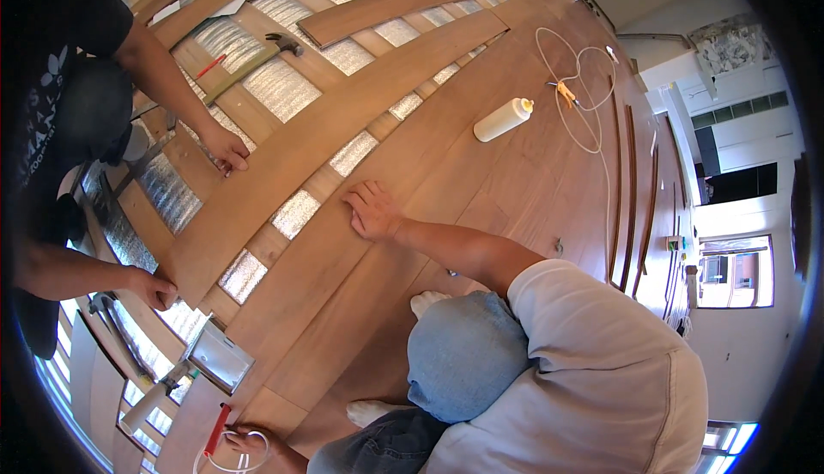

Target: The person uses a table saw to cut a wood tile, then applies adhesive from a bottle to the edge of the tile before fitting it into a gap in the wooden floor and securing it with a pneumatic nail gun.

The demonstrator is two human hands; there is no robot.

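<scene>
My right hand (375, 209) rests on a laid brown wood floorboard (429, 161), palm down with the fingers slightly bent and nothing in them. Along its left runs a loose plank (326, 118), apart from the laid boards by a strip showing battens and silvery foil (294, 214). At the lower edge my left hand (247, 441) has its fingers curled at a red, stick-like thing (217, 429) with a white loop of cord; its exact kind is unclear. A co-worker's hands (225, 149) are at the loose plank's left edge and near end.
A white glue bottle (504, 120) lies on the laid floor beyond my right arm. Farther off is a white cable with an orange piece (564, 92). A hammer (249, 69) lies across the battens at upper left. An open metal box (221, 356) sits near the plank's near end.
</scene>
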